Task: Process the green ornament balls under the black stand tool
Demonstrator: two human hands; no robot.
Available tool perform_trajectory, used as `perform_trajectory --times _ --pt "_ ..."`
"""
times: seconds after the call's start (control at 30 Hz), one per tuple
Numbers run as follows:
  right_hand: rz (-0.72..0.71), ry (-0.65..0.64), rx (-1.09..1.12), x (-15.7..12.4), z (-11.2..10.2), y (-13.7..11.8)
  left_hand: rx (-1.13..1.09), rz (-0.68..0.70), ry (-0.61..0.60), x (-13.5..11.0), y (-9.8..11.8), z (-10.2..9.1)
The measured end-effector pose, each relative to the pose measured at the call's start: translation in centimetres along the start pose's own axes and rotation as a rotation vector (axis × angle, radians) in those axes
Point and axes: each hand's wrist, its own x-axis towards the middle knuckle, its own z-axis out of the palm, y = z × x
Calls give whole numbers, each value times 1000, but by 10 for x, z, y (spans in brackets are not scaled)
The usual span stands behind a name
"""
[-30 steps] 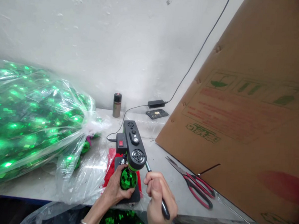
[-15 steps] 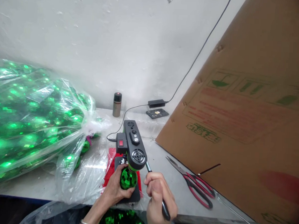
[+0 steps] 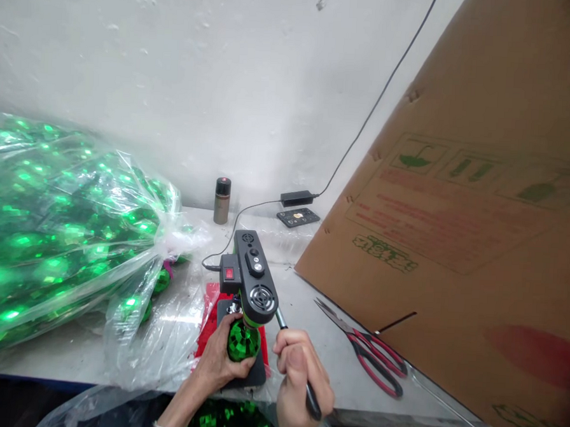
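Note:
Under the head of a small black bench drill press (image 3: 257, 276), my left hand (image 3: 217, 356) grips a shiny green faceted ball (image 3: 244, 340), thumb on the near side and fingers on the far side. The ball's top meets the underside of the machine head; the exact contact is hidden. My right hand (image 3: 302, 380) is closed around the black grip of the machine's lever (image 3: 312, 400), whose metal rod runs up to the head's right side. A red switch (image 3: 229, 273) sits on the machine's left box. Beneath lies a black base (image 3: 252, 377) on red material (image 3: 207, 324).
A big clear bag of green balls (image 3: 64, 240) fills the left. Red-handled scissors (image 3: 368, 355) lie right, beside a large cardboard box (image 3: 448, 203). Toward the wall are a small bottle (image 3: 222, 200), a power adapter (image 3: 297, 198) and a dark phone-like slab (image 3: 298, 217). More green balls (image 3: 231, 421) show below the edge.
The whole view has shifted very slightly. Both hands keep their grips, and the ball and lever show no clear movement against the machine.

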Motion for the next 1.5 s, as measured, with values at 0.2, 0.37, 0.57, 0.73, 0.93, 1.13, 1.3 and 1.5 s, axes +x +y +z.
perform_trajectory --times 0.2,0.37,0.57,0.73,0.93,1.13,1.3,1.5 --pt "8 -3 17 -4 -1 5 -10 -3 -26 1 -1 -1" --pt "32 -7 10 -7 -2 7 13 -9 -25 1 -2 -1" --pt "31 -4 46 -11 -3 10 18 -12 -24 0 -1 -1" --pt "39 0 25 -13 -2 12 12 0 -27 0 -5 -1" --pt "40 0 6 -15 -2 13 17 -5 -21 0 -8 0" --pt "31 30 -1 -14 0 13 36 -22 3 -1 -9 3" --pt "-1 50 21 -12 3 12 39 -14 10 0 -9 4" --pt "-10 116 44 -9 10 10 31 -4 3 1 -10 3"
